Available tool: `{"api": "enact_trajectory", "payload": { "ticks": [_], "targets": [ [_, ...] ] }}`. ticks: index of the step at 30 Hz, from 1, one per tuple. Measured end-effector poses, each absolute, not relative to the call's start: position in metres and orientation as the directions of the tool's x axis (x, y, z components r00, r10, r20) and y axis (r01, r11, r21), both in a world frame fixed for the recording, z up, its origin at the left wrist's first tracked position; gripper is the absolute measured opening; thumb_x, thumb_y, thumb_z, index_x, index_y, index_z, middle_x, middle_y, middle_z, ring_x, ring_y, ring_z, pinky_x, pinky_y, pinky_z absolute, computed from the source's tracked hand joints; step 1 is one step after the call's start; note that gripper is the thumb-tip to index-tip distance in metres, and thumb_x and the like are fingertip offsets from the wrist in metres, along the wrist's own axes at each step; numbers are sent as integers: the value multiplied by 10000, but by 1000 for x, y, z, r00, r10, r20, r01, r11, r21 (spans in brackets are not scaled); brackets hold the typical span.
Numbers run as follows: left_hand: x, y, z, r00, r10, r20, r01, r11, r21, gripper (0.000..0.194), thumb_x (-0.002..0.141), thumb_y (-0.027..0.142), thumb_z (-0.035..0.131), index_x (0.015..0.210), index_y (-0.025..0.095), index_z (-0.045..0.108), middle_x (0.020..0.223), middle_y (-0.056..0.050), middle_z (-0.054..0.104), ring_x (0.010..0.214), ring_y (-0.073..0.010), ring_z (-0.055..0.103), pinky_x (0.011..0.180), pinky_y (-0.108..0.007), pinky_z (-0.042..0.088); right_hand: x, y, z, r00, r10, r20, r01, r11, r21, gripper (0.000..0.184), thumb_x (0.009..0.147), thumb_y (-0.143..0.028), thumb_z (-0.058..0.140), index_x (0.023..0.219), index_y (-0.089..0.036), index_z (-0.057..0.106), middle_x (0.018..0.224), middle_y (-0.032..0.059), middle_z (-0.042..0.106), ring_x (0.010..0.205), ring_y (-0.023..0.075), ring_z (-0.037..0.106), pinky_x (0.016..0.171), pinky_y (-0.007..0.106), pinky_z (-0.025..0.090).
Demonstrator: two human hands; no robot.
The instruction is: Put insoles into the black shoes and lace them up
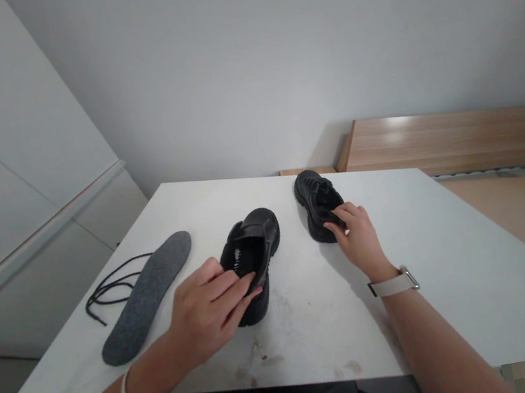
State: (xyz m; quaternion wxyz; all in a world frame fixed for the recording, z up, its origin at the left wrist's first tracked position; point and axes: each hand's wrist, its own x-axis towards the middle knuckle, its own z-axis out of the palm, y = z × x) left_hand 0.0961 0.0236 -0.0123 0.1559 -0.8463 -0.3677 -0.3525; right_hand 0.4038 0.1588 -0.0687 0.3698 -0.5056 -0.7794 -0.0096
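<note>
Two black shoes are on the white table. The nearer one, a black loafer-style shoe (pixel 263 223) with a strap across its top, has its toe pointing away from me. My left hand (pixel 212 300) is closed on its heel end, the fingers over the rim of the opening. Farther back on the right is a black lace-up shoe (pixel 312 204), its laces at the front. My right hand (pixel 358 237) pinches the heel edge of that shoe. Part of each heel is hidden by my fingers.
A grey felt insole (pixel 146 298) lies on the left of the white table (pixel 439 274), partly over a black shoelace (pixel 106 288). Behind the table is a grey wall (pixel 246 77). A wood-grain panel (pixel 455 139) stands beyond the right rear edge.
</note>
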Motion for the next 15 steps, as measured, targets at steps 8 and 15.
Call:
{"api": "enact_trajectory", "payload": {
  "ticks": [8, 15],
  "targets": [
    [112, 16, -23, 586, 506, 633, 614, -787, 61, 234, 979, 362, 604, 1024, 142, 671, 751, -35, 640, 664, -166, 523, 592, -303, 447, 400, 149, -68, -226, 756, 615, 799, 505, -327, 392, 944, -276, 564, 1322, -176, 594, 1293, 129, 580, 1085, 289, 528, 974, 501, 490],
    [16, 43, -14, 64, 890, 452, 972, -158, 173, 484, 983, 520, 432, 1216, 151, 641, 1143, -162, 615, 1089, -350, 581, 1002, -515, 468, 395, 129, -65, -126, 764, 633, 768, 479, -425, 512, 955, -312, 549, 1446, -194, 462, 1411, 189, 388, 1112, 273, 534, 936, 501, 555]
  ]
}}
